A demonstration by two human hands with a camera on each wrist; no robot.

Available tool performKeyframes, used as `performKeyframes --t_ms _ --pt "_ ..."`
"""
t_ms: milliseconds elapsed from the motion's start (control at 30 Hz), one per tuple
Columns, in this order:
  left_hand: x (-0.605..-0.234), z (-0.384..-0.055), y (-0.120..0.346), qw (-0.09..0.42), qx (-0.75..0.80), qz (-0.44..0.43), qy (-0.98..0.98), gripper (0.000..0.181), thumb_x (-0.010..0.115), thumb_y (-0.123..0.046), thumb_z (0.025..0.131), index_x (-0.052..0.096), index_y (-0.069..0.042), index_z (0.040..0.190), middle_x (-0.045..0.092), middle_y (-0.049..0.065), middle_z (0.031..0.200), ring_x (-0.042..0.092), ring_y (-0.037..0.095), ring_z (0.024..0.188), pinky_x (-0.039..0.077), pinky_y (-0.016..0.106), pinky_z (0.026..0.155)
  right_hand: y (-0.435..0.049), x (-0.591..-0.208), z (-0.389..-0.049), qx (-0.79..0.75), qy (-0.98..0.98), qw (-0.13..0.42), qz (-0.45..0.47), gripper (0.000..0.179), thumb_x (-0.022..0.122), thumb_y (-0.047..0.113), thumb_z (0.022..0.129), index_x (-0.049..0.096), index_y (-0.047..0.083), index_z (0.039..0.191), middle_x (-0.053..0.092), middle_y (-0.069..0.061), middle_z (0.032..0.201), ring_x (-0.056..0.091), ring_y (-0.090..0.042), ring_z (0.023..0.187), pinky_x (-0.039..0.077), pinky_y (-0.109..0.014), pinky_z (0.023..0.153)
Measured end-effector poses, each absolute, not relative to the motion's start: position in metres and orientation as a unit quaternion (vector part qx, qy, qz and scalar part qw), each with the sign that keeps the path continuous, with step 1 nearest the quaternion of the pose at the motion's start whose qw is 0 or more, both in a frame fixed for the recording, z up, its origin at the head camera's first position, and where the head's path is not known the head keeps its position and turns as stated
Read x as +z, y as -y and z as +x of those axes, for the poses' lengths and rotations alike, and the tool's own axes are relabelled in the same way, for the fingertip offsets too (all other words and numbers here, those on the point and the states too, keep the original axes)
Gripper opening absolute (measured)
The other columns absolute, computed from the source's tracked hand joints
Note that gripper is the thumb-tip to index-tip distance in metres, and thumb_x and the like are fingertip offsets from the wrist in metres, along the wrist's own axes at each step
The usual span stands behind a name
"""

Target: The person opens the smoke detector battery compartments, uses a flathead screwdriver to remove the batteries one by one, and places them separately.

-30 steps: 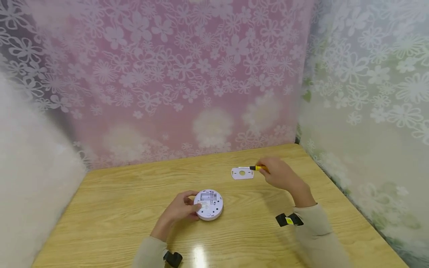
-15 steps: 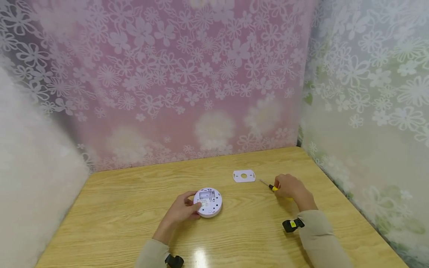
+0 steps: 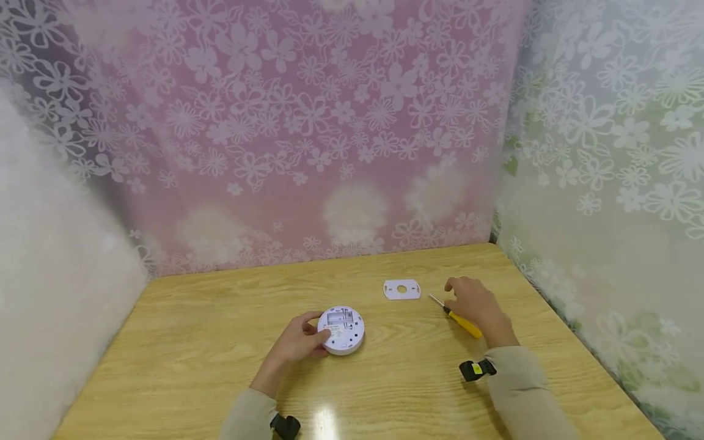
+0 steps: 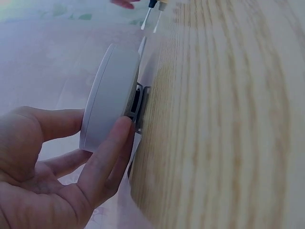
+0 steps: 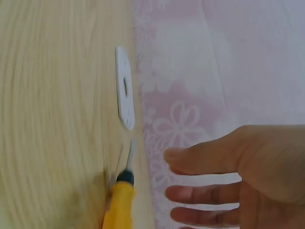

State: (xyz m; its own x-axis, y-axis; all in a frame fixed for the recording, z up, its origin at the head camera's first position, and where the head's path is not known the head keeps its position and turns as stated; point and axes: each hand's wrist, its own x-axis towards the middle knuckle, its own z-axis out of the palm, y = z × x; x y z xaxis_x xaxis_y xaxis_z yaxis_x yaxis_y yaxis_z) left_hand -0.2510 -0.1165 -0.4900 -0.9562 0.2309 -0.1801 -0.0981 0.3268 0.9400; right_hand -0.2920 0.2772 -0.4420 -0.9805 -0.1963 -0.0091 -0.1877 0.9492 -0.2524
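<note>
My left hand [image 3: 299,339] holds a round white smoke detector [image 3: 342,335] by its left side, thumb on the upper face. That face shows a battery compartment, small slots and a printed label. In the left wrist view the smoke detector [image 4: 107,100] is edge-on, between thumb and fingers, close over the table. A screwdriver [image 3: 463,322] with a yellow handle and black collar lies on the table at the right. Above it my right hand [image 3: 477,305] is apart from it, fingers loosely extended and holding nothing. In the right wrist view the screwdriver [image 5: 119,205] points toward a white plate.
The flat white mounting plate [image 3: 402,289], with a round hole in its middle, lies beyond the screwdriver's tip. Flowered cloth [image 3: 330,153] hangs behind the wood-grain table [image 3: 220,342] and along its sides.
My right hand has drawn back from the white plate toward the right, laid the screwdriver down and let go of it. The left hand keeps its hold on the smoke detector.
</note>
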Motion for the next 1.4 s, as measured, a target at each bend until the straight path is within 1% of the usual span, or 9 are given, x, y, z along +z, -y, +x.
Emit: performKeyframes --t_ms 133,300,433,533,733,933,1133,1267,1400 --pt "-0.488 -0.251 0.116 0.144 0.581 0.05 -0.8 0.058 0.07 -0.011 0.098 0.048 0.0 0.151 0.059 0.023 0.11 0.068 0.02 0.082 0.067 0.034 0.074 -0.255 -0.438 -0.304 -0.137 -0.981 0.009 -0.138 0.028 0.074 0.013 0.094 0.069 -0.001 0.117 0.071 -0.021 0.106 0.067 -0.035 0.092 0.06 -0.051 0.078" --pt "-0.487 -0.252 0.115 0.151 0.581 0.056 -0.798 0.058 0.07 -0.011 0.098 0.047 0.0 0.151 0.059 0.023 0.11 0.069 0.021 0.081 0.067 0.035 0.076 -0.231 -0.448 -0.331 -0.14 -0.973 0.003 -0.184 0.028 0.074 0.012 0.094 0.069 -0.001 0.118 0.071 -0.021 0.112 0.067 -0.036 0.101 0.059 -0.052 0.087" --pt "-0.487 -0.253 0.114 0.153 0.58 0.057 -0.798 0.059 0.07 -0.011 0.098 0.047 0.0 0.151 0.059 0.022 0.109 0.07 0.021 0.08 0.067 0.035 0.075 -0.216 -0.46 -0.351 -0.126 -0.972 0.003 -0.197 0.041 0.079 0.015 0.091 0.066 -0.001 0.127 0.069 -0.023 0.122 0.063 -0.042 0.114 0.052 -0.057 0.102" --pt "-0.488 -0.253 0.113 0.154 0.578 0.061 -0.799 0.06 0.071 -0.012 0.097 0.047 0.0 0.151 0.059 0.022 0.108 0.07 0.02 0.078 0.067 0.035 0.074 -0.209 -0.464 -0.357 -0.106 -0.976 0.009 -0.191 0.053 0.084 0.016 0.087 0.064 -0.002 0.132 0.068 -0.023 0.127 0.06 -0.043 0.117 0.049 -0.059 0.105" --pt "-0.488 -0.252 0.112 0.156 0.577 0.062 -0.799 0.059 0.071 -0.011 0.097 0.047 0.001 0.151 0.059 0.021 0.107 0.07 0.02 0.077 0.067 0.034 0.073 -0.204 -0.467 -0.358 -0.074 -0.982 0.032 -0.171 0.05 0.087 0.024 0.083 0.068 0.0 0.123 0.068 -0.019 0.119 0.056 -0.038 0.106 0.055 -0.053 0.089" --pt "-0.488 -0.251 0.114 0.152 0.573 0.062 -0.803 0.059 0.071 -0.013 0.097 0.048 0.0 0.15 0.059 0.021 0.107 0.069 0.02 0.078 0.067 0.034 0.073 -0.206 -0.464 -0.356 -0.071 -0.984 0.054 -0.154 0.044 0.09 0.028 0.08 0.065 0.003 0.108 0.067 -0.015 0.108 0.055 -0.034 0.101 0.054 -0.05 0.086" --pt "-0.489 -0.251 0.116 0.158 0.583 0.059 -0.795 0.053 0.072 -0.012 0.096 0.052 0.004 0.142 0.062 0.021 0.106 0.072 0.02 0.077 0.067 0.035 0.073 -0.203 -0.456 -0.351 -0.14 -0.97 0.097 -0.172 0.027 0.082 0.013 0.089 0.058 0.007 0.101 0.062 -0.01 0.097 0.052 -0.024 0.083 0.047 -0.036 0.07" --pt "-0.488 -0.25 0.118 0.163 0.59 0.049 -0.789 0.043 0.073 -0.012 0.095 0.058 0.01 0.128 0.064 0.022 0.106 0.073 0.021 0.078 0.068 0.037 0.074 -0.194 -0.446 -0.347 -0.18 -0.955 0.067 -0.227 0.01 0.072 0.008 0.096 0.062 0.008 0.093 0.062 -0.006 0.087 0.047 -0.017 0.073 0.039 -0.028 0.063" --pt "-0.487 -0.249 0.119 0.167 0.598 0.05 -0.782 0.043 0.074 -0.012 0.094 0.058 0.011 0.127 0.065 0.023 0.109 0.073 0.021 0.082 0.068 0.038 0.076 -0.179 -0.43 -0.339 -0.213 -0.929 0.025 -0.302 0.022 0.068 0.009 0.098 0.057 0.007 0.079 0.051 -0.001 0.072 0.039 -0.012 0.065 0.031 -0.024 0.06"
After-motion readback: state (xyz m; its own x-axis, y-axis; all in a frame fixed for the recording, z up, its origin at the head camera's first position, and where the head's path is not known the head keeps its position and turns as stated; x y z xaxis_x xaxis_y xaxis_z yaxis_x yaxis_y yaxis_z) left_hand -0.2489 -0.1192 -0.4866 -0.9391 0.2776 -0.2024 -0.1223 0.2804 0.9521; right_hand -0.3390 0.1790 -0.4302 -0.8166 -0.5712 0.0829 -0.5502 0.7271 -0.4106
